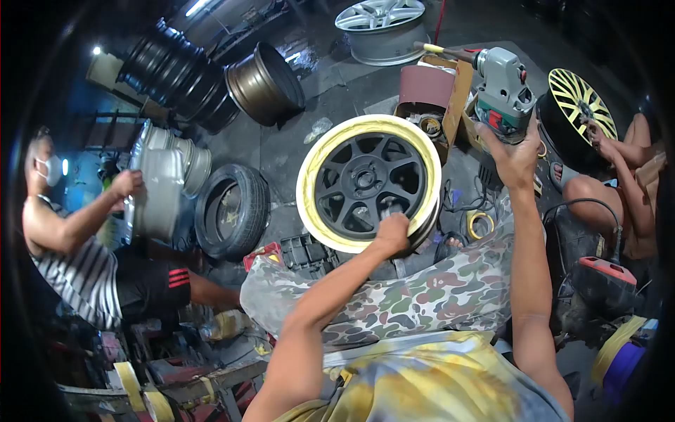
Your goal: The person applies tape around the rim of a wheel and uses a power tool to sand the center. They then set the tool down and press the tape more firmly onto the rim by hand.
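Note:
A dark multi-spoke wheel (366,180) with yellow masking tape around its rim lies in front of me. My left hand (394,232) is closed at the near edge of the wheel, over its lower right spokes; what its fingers hold, if anything, is too small to make out. Further right, my right hand (515,151) is raised with its fingers around the base of a grey-green power tool (504,88). The tool stands upright in that hand, beyond and to the right of the wheel.
A tire (232,211) stands left of the wheel. Behind are a bronze rim (265,84), a silver rim (385,49) and a cardboard box (458,95). One co-worker (77,239) sits left near rims; another (626,190) sits right by a yellow-taped wheel (580,105).

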The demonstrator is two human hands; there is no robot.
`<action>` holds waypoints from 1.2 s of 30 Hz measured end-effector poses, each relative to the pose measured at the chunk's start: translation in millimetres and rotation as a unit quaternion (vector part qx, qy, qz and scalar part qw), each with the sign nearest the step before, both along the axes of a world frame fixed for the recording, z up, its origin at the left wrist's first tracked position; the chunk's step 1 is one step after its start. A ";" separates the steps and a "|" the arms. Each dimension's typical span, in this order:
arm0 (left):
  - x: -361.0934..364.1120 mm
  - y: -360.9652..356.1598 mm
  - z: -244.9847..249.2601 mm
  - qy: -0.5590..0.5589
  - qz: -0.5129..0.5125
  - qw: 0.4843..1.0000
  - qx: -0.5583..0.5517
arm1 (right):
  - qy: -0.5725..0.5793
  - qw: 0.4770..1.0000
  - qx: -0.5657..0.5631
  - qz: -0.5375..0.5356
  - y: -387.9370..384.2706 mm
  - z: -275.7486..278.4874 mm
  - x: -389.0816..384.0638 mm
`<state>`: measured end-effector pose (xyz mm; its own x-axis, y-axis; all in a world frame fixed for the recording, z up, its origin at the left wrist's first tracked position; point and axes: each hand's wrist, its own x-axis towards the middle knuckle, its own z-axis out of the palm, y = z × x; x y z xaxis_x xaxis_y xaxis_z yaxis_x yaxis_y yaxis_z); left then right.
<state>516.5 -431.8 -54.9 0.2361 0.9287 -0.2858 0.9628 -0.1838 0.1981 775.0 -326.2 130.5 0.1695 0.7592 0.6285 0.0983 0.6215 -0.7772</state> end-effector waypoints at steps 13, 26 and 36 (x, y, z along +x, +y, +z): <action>-181.2 56.2 238.6 -0.172 0.090 0.974 -0.114 | 0.032 0.993 -0.112 -0.027 14.0 -4.1 12.6; -230.8 108.5 178.2 -0.121 0.577 0.706 0.394 | -0.030 0.994 -0.102 -0.024 2.4 17.4 -2.8; -258.9 84.4 183.4 -0.444 0.547 0.641 0.304 | -0.034 0.984 -0.172 0.039 -9.7 20.0 -20.6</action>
